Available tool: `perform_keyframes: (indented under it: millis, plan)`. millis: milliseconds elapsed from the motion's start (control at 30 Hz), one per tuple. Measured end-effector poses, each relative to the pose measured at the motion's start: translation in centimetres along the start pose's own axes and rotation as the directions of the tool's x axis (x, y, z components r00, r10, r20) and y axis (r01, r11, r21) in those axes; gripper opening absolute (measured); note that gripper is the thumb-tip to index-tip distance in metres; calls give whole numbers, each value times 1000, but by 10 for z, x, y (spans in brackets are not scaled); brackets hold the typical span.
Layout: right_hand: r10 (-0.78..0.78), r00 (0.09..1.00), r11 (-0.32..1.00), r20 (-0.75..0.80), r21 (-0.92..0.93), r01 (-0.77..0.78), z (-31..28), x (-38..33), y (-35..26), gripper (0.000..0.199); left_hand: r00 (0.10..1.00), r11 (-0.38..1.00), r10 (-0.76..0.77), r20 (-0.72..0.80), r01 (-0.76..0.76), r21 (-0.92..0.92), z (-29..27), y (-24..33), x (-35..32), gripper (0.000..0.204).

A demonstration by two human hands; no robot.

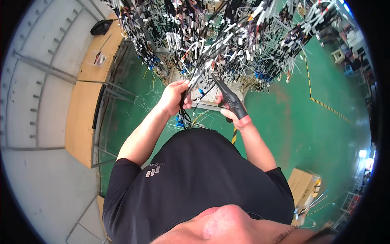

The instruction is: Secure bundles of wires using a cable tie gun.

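My left hand (175, 97) is closed round a bundle of black wires (187, 95) in front of my belly. In my right hand (233, 112) is a black cable tie gun (228, 94) with a red rear end. Its nose points up and left, close to the wires above my left hand; whether it touches them I cannot tell. Blue connectors (180, 121) show at the lower end of the bundle. My right fingers are partly hidden behind the tool.
A dense mass of hanging wire harnesses (211, 36) with white tags fills the far side. Wooden tables (87, 118) stand along the left. A cardboard box (300, 185) sits on the green floor (272, 126) at the right, where yellow-black tape (325, 106) runs. Wire scraps lie underfoot.
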State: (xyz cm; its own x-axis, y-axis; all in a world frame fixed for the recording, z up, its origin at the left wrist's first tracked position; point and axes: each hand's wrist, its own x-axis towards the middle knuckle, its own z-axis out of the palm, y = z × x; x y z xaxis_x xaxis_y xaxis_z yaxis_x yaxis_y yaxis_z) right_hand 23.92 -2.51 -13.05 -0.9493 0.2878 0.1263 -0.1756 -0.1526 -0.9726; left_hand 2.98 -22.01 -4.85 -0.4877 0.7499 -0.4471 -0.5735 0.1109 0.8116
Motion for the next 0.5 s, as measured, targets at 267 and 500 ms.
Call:
perform_keyframes:
  millis: [267,500]
  plan:
    - [-101,994,938,-53,-337,77,-27,16,5,53,916,960,-228,330,268,-82,-24,32,10,30]
    - [-98,983,980,157,-155,123,-34,17,-9,50,830,943,-311,463,328,46,-28,42,13,37]
